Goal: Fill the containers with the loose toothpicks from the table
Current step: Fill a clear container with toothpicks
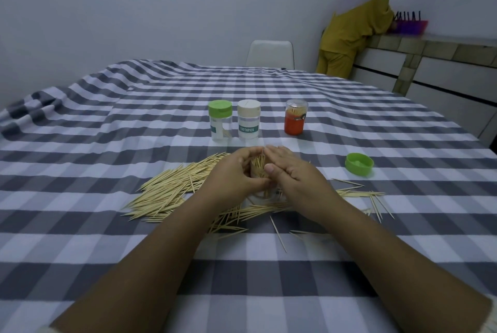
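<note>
A clear open container stands on the checked tablecloth between my hands, packed with upright toothpicks. My left hand curls round its left side. My right hand curls over the toothpick bundle from the right, thumb against it. A big heap of loose toothpicks lies left of the container, and more are scattered in front and to the right. Its green lid lies upside down at the right.
Three closed containers stand farther back: a green-capped one, a beige-capped one labelled TOOTHPICK, and an orange one. A white chair is at the far edge. A person in yellow leans on a counter at the back right.
</note>
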`<action>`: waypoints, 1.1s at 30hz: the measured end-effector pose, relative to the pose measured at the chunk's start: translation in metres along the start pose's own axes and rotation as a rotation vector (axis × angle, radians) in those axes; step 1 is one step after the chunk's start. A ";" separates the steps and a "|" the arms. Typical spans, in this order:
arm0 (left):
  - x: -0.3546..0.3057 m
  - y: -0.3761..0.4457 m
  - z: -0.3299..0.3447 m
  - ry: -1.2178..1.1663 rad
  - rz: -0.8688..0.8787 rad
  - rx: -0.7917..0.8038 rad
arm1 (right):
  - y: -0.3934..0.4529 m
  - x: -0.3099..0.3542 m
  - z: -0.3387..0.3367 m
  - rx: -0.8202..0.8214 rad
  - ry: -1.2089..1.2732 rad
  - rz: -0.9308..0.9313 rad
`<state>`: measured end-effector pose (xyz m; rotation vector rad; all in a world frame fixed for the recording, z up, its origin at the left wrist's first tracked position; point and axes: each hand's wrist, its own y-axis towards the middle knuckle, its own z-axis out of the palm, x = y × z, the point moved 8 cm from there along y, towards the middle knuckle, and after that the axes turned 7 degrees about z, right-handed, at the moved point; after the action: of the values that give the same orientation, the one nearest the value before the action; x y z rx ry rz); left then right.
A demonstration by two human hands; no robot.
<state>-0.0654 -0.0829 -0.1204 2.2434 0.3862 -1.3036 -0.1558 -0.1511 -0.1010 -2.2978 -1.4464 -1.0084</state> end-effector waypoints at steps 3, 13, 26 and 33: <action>0.002 0.000 0.000 -0.005 -0.018 0.008 | 0.000 -0.002 -0.004 0.037 0.125 0.013; 0.002 -0.002 0.000 -0.013 -0.069 -0.006 | 0.001 -0.029 -0.037 0.039 0.164 0.200; 0.003 -0.002 -0.001 0.006 -0.105 0.005 | -0.026 -0.061 -0.050 0.418 -0.556 0.402; -0.001 -0.004 0.000 0.015 -0.108 0.004 | -0.027 -0.062 -0.045 0.421 -0.603 0.413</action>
<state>-0.0680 -0.0795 -0.1206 2.2643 0.5174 -1.3426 -0.2154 -0.2058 -0.1134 -2.5030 -1.1229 0.1150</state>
